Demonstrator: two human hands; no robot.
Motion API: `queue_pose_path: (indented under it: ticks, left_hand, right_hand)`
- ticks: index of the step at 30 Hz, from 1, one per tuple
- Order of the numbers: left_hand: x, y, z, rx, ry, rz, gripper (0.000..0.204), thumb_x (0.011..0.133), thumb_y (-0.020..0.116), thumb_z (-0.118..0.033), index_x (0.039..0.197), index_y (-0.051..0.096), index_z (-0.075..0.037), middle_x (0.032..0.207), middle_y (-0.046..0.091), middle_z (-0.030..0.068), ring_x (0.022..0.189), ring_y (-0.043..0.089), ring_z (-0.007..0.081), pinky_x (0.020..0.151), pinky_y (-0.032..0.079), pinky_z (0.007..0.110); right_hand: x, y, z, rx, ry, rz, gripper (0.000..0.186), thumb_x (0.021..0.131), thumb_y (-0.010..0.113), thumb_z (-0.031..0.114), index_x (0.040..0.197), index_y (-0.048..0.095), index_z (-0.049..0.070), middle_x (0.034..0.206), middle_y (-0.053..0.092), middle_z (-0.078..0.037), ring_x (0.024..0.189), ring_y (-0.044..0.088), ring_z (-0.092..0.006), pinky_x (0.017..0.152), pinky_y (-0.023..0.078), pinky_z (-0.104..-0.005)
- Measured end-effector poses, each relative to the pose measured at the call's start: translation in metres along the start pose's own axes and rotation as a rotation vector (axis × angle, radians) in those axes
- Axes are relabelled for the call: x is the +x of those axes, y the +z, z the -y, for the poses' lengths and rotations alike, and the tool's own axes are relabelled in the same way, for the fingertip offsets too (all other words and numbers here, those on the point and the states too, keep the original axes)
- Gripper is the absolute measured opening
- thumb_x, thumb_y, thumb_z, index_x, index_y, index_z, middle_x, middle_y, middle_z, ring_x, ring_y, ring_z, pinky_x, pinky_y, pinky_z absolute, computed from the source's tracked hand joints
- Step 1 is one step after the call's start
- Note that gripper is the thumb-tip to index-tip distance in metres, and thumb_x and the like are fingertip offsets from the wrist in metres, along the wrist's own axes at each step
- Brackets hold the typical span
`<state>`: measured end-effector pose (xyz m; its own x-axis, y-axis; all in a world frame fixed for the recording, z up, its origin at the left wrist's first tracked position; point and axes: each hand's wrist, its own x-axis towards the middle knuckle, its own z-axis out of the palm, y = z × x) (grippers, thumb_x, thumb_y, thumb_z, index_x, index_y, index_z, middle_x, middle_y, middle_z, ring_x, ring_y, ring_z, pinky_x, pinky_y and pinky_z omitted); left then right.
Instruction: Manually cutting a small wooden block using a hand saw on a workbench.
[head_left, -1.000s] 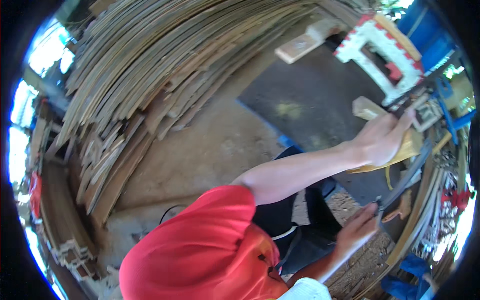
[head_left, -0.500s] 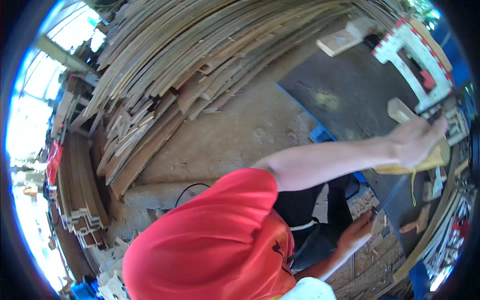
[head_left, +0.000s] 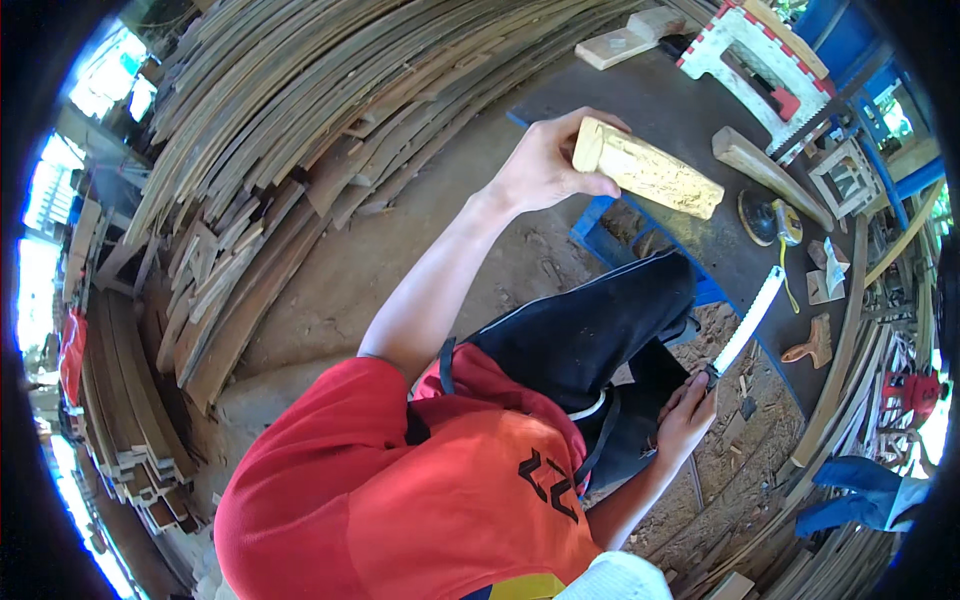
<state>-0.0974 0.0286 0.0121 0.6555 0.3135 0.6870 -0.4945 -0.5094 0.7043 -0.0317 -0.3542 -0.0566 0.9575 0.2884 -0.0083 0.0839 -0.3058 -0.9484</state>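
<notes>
Beside one dark table [head_left: 650, 92], left hand [head_left: 550, 165] grips one block [head_left: 655, 175], right hand [head_left: 686, 413] one saw [head_left: 749, 322].

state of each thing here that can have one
Left hand: closed around one end of the wooden block
Right hand: closed on the handle of the saw
Wooden block: held up, tilted
Saw: blade bare
Tape measure: lying on the dark table
Wood strips: stacked in a long pile
</notes>
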Motion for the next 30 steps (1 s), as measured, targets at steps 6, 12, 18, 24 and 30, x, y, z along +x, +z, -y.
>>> queue_pose_path:
  ticks: [6,12,18,24,30]
  left_hand:
    - [-0.048,-0.003,-0.019,-0.104,-0.426,-0.063,0.065,0.090,0.086,-0.019,0.141,0.050,-0.003,0.113,0.073,0.0074,0.093,0.071,0.0124,0.067,0.056,0.026]
    - [-0.051,0.013,-0.022,-0.035,-0.405,-0.055,0.060,0.094,0.082,-0.026,0.140,0.048,-0.007,0.117,0.074,0.0102,0.095,0.074,0.0145,0.068,0.058,0.028]
    - [-0.044,0.046,-0.023,0.154,-0.439,-0.024,0.067,0.091,0.085,-0.035,0.141,0.048,-0.009,0.116,0.076,0.0148,0.098,0.076,0.0225,0.090,0.060,0.038]
    - [-0.028,0.067,-0.022,0.293,-0.349,-0.004,0.066,0.092,0.082,-0.038,0.143,0.047,-0.015,0.102,0.077,0.0164,0.082,0.077,0.0266,0.080,0.059,0.040]
    - [-0.012,0.071,-0.008,0.490,-0.300,0.057,0.063,0.093,0.077,-0.049,0.143,0.047,-0.023,0.085,0.077,0.0127,0.077,0.077,0.0325,0.076,0.061,0.046]
  right_hand:
    - [-0.026,0.003,0.019,0.030,-0.011,0.001,0.037,0.115,0.044,0.037,0.095,0.054,0.007,0.060,0.044,0.002,0.042,0.036,-0.0059,0.039,0.027,-0.0243]
    - [-0.047,0.000,0.025,0.073,-0.064,0.003,0.036,0.115,0.043,0.036,0.097,0.053,0.006,0.057,0.043,0.002,0.041,0.036,-0.0062,0.039,0.027,-0.0243]
    - [-0.060,-0.007,0.024,0.032,-0.046,-0.012,0.033,0.114,0.048,0.033,0.096,0.053,0.005,0.056,0.043,0.002,0.042,0.037,-0.0065,0.040,0.026,-0.0262]
    - [-0.057,-0.007,0.010,-0.052,-0.079,0.039,0.027,0.111,0.055,0.027,0.096,0.054,0.005,0.057,0.045,0.003,0.043,0.039,-0.0058,0.042,0.026,-0.0267]
    - [-0.040,-0.007,0.008,-0.084,-0.021,0.159,0.020,0.109,0.058,0.020,0.096,0.055,0.005,0.059,0.046,0.004,0.047,0.041,-0.0047,0.043,0.028,-0.0271]
